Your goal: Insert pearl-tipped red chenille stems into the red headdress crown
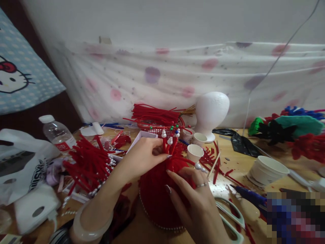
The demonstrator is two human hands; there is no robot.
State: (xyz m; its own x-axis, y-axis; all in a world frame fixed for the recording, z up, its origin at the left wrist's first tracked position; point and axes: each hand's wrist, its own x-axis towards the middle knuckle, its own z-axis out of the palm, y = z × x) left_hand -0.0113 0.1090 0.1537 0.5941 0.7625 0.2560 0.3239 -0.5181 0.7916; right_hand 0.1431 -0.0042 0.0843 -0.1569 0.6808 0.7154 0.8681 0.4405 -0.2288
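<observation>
A round red piece (pixel 157 203) edged with small pearls lies low in the middle of the view. From its top rise red fuzzy stems (pixel 172 148) tipped with white pearl beads, and one stem bends to the right. My left hand (pixel 144 154) is at the upper left of the piece, its thumb and fingers closed round the base of the upright stems. My right hand (pixel 195 200), with a ring on one finger, rests on the right side of the piece, fingers apart and fingertips touching the red surface near the stems.
Left are red stems with pearls (pixel 88 162), a bottle (pixel 59 135) and a white device (pixel 37 208). Behind stand a red basket (pixel 154 130), a white foam head (pixel 212 112) and a paper cup (pixel 195 153). Scissors (pixel 235 211) and stacked cups (pixel 267 171) lie right.
</observation>
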